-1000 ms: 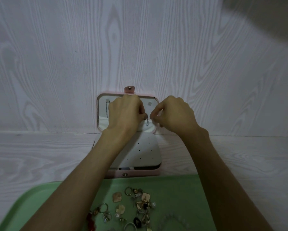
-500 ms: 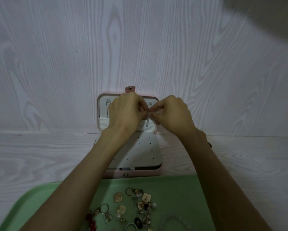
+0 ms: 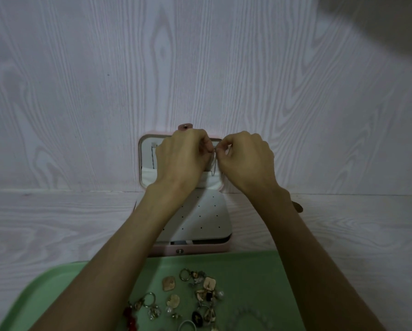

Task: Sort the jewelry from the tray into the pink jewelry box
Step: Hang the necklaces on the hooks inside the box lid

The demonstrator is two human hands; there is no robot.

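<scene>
The pink jewelry box (image 3: 200, 250) stands open against the wall, its lid (image 3: 144, 161) upright and a white perforated panel (image 3: 205, 218) lying in its base. My left hand (image 3: 183, 158) and my right hand (image 3: 245, 158) meet in front of the lid's upper right part. Both pinch a thin silver chain (image 3: 214, 167) that hangs down between the fingertips. A second chain (image 3: 153, 156) hangs at the lid's left side. The green tray (image 3: 255, 283) lies near me with several rings, earrings and pendants (image 3: 197, 297) on it.
The box sits on a pale wood-grain surface (image 3: 57, 223) and leans against a matching wall (image 3: 200, 68). A small brown object (image 3: 298, 206) peeks out behind my right wrist. A red beaded piece (image 3: 131, 318) and a pale bead strand (image 3: 248, 316) lie at the tray's near side.
Both hands have risen from the lid's lower edge to its upper part and closed together, carrying the chain up with them.
</scene>
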